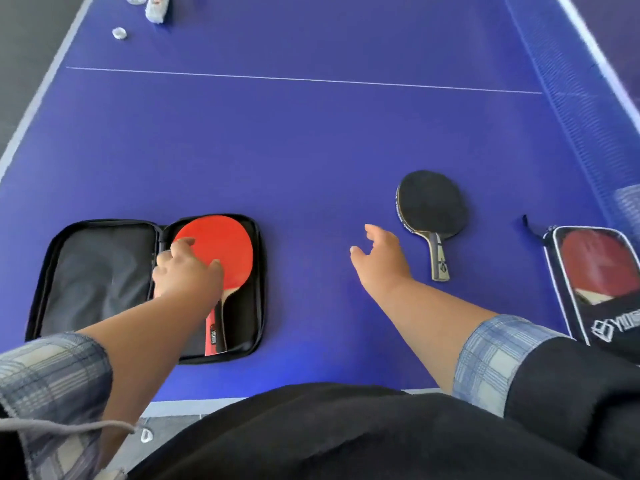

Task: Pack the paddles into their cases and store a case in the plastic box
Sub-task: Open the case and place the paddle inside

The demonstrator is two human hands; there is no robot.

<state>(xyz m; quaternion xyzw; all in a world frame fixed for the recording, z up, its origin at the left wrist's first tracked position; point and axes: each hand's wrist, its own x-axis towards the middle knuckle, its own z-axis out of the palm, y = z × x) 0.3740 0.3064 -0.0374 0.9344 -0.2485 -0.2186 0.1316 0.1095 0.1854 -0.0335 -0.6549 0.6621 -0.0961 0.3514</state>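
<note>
A black zip case (pixel 97 271) lies open flat on the blue table at the left. A red-faced paddle (pixel 225 247) lies in its right half, handle toward me. My left hand (pixel 183 271) rests over the case's spine and the paddle's left edge, fingers loosely bent. A black-faced paddle (pixel 431 209) lies loose on the table at the right, handle toward me. My right hand (pixel 381 258) hovers open just left of it, touching nothing. A second case (pixel 599 289) with a clear window showing a red paddle lies at the far right edge.
The blue table-tennis table (pixel 311 133) has a white line across it. Its net (pixel 581 109) runs along the right side. A bottle (pixel 157 8) and a small white cap (pixel 119 33) sit at the far left corner. No plastic box is in view.
</note>
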